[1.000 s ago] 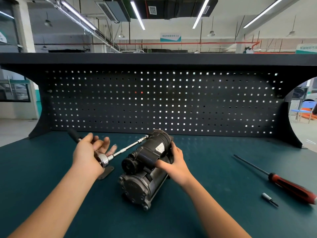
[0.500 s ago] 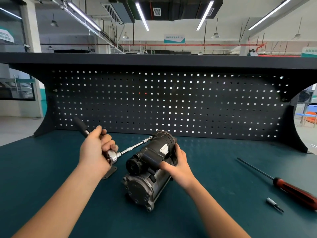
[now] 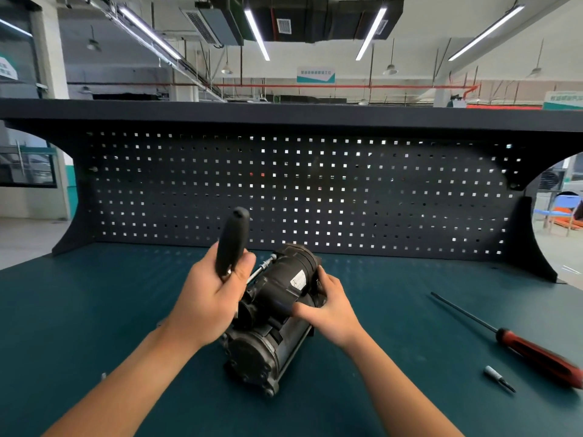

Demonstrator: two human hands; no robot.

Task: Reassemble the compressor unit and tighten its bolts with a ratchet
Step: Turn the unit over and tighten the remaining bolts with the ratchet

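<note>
Dark teal workbench surface is backed along its far edge by a black perforated metal panel.

Head view: the black cylindrical compressor unit lies on its side at the middle of the surface, one end cap facing the front edge. The left hand grips the black-handled ratchet, fingers curled tightly round the handle, which stands nearly upright. A chrome extension bar runs from beneath this hand to the compressor's far end. The right hand holds the compressor's upper cylinder, fingers wrapped over its right side, thumb pressed on the near side. A red-handled long-shaft screwdriver lies near the right edge, with a small steel driver bit just beside it, toward the front edge.
</note>
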